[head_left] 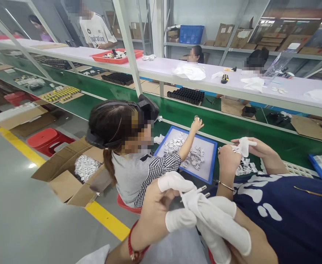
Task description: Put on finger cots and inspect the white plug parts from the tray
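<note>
Between my two hands is a small white plug with two metal pins (203, 189); the fingers hide most of its body. My left hand (161, 209) pinches it from the left with the thumb and a finger, both in white finger covers. Closed on it from the right is my right hand (227, 227), several fingers also in white covers. The pins point up and to the right. Beyond my hands, a blue-rimmed tray (213, 161) holds many small white and metallic parts (196, 157).
A co-worker (130, 161) on my left reaches over the tray. Another co-worker's hands (232, 157) work at my right above white parts (246, 167). An open carton (64, 187) of white pieces and a red stool (47, 141) stand on the floor. A green conveyor (174, 113) runs behind.
</note>
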`<action>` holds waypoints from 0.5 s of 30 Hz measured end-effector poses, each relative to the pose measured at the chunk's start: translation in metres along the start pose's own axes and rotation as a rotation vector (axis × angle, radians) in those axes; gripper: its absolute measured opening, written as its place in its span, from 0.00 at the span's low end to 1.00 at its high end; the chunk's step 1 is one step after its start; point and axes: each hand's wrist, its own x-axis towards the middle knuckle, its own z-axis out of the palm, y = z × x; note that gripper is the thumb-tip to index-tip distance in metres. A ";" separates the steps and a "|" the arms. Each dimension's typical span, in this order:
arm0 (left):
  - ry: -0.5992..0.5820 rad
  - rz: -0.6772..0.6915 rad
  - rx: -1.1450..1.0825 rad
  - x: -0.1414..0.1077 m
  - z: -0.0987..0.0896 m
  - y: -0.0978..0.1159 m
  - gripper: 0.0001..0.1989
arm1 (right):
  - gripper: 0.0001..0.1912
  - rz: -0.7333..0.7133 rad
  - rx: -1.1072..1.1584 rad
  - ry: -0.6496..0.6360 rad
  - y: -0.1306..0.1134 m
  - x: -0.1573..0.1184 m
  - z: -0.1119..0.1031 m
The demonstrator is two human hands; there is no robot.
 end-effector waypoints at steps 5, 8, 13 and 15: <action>-0.058 -0.008 0.026 0.010 -0.010 0.002 0.14 | 0.17 0.038 0.188 0.084 0.004 -0.011 0.045; 0.001 0.006 -0.048 0.012 -0.004 0.000 0.14 | 0.25 -0.252 0.049 0.450 0.015 -0.021 0.101; 0.049 0.053 -0.014 0.015 -0.003 -0.002 0.13 | 0.33 -0.553 -0.060 0.789 0.019 -0.018 0.173; 0.107 0.016 -0.085 0.017 -0.003 -0.002 0.10 | 0.34 -0.615 -0.097 0.723 0.012 -0.012 0.183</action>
